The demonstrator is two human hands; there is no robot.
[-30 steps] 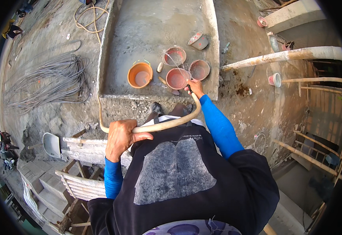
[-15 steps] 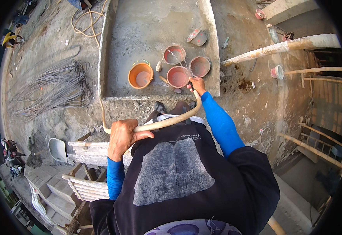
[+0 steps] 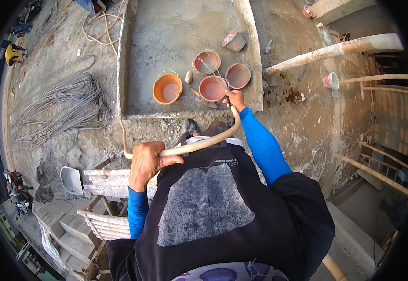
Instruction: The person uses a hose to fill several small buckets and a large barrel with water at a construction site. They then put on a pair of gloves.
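Note:
A pale yellow hose (image 3: 199, 146) bends across the front of my body, with my left hand (image 3: 146, 165) wrapped around it. My right hand (image 3: 235, 99) grips the hose near its outlet, at the near edge of a shallow concrete trough (image 3: 180, 114). Water sprays from that end over the near red bucket (image 3: 213, 95) and toward the far red bucket (image 3: 203, 65). Close to my right hand stands a grey-rimmed bucket (image 3: 238, 77). An orange bucket (image 3: 167, 91) stands further left, and a grey bucket (image 3: 235, 42) lies tilted behind.
Coiled grey cable (image 3: 68, 105) lies on the ground at left, below a loop of hose (image 3: 102, 35). Bamboo poles (image 3: 339, 54) jut in from the right. Near my left arm are a slatted bench (image 3: 108, 180) and a shovel blade (image 3: 71, 181). A person in yellow (image 3: 13, 55) is far left.
Both hands keep their grip on the hose and have hardly moved. Water still sprays over the red buckets, while the whole view has shifted slightly.

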